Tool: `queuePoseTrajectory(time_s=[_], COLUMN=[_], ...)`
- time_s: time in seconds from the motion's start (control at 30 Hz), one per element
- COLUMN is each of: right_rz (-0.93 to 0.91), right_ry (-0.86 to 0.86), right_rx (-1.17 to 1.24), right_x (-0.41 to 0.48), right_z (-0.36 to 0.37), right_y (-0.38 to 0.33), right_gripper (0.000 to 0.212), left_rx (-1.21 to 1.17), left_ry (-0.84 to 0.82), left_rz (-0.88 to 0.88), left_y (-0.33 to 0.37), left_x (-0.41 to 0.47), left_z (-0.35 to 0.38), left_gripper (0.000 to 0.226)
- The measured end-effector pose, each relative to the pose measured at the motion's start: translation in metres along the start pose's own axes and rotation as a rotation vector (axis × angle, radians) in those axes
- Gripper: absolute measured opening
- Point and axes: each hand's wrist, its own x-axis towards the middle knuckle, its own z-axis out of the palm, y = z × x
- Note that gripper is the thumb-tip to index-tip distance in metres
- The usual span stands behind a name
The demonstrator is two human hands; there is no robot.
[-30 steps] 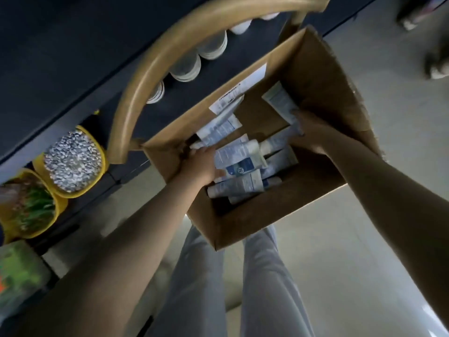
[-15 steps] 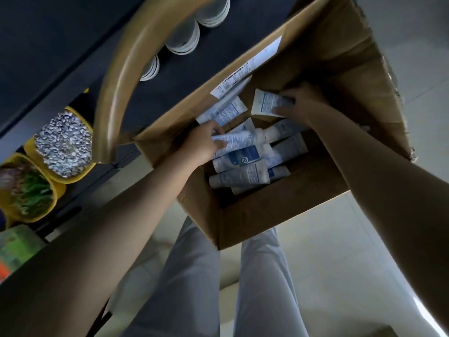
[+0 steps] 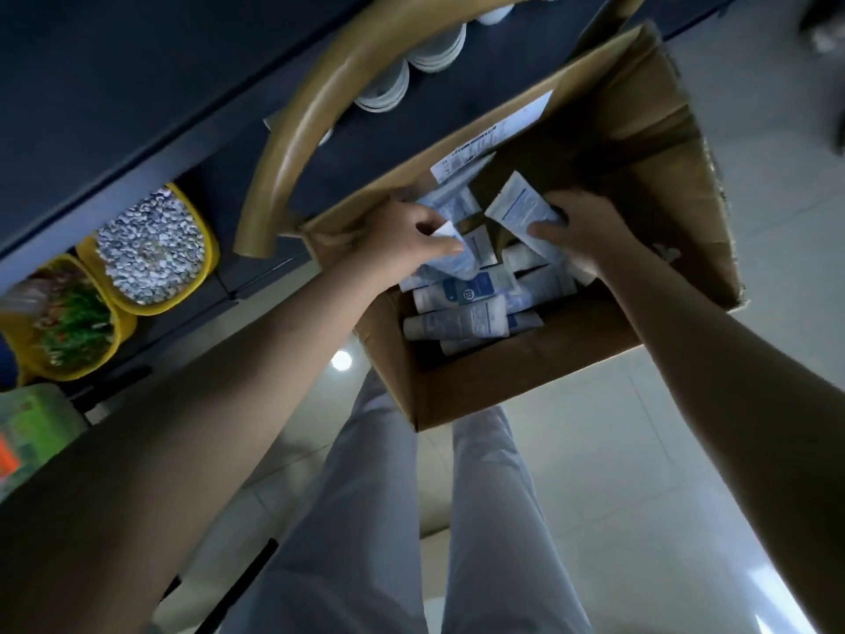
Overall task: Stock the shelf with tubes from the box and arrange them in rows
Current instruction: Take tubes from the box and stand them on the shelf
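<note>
- Inside the cardboard box (image 3: pixel 526 386), both bare hands reach among the tubes; the box is brown, open at the top, with rough torn edges on its far flap.
- The left hand (image 3: pixel 402 242) is at the near-left corner of the box, its fingers closed around a pale blue and white tube (image 3: pixel 450 263) with a flat crimped end; the tube is soft and a little creased.
- The right hand (image 3: pixel 580 231) is more to the middle of the box, and it grips a second tube (image 3: pixel 519 205), white with blue print, whose flat wide end points up and away from the person.
- Below both hands, on the bottom of the box, more tubes (image 3: pixel 466 313) lie in a loose pile, smooth plastic, white and blue, most of them on their sides and touching one another.
- On the left inner wall of the box a white paper label (image 3: pixel 498 135) with small print is stuck.
- Left of the box a curved tan handle (image 3: pixel 311 116) arches, smooth and glossy.
- Behind the box, the dark shelf (image 3: pixel 137 84) carries round white lids (image 3: pixel 434 57).
- Far left of the box, yellow tubs (image 3: pixel 153 249) hold small pale grains and green bits.
- Under the box, light grey trousers (image 3: pixel 366 519) stand over glossy floor tiles (image 3: pixel 617 450).
</note>
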Motion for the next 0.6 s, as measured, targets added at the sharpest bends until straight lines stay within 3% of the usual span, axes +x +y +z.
queuePoseTrajectory(time_s=[0.13, 0.23, 0.47, 0.6], right_rz=[-0.024, -0.047, -0.379, -0.535], right_ry=[0.043, 0.012, 0.115, 0.149], right_rx=[0.375, 0.651, 0.625, 0.594], right_x=[-0.071, -0.125, -0.219, -0.265], right_z=[-0.040, -0.074, -0.167, -0.201], right_y=[-0.016, -0.040, -0.143, -0.214], right_gripper=[0.040, 0.034, 0.054, 0.039], left_rx=[0.068, 0.110, 0.095, 0.080], left_ry=[0.048, 0.142, 0.331, 0.462], left_rz=[0.067, 0.123, 0.294, 0.396], left_y=[0.031, 0.058, 0.133, 0.163], left_x=[-0.057, -0.113, -0.236, -0.303], left_z=[-0.017, -0.034, -0.103, -0.160], left_gripper=[0.020, 0.044, 0.038, 0.034])
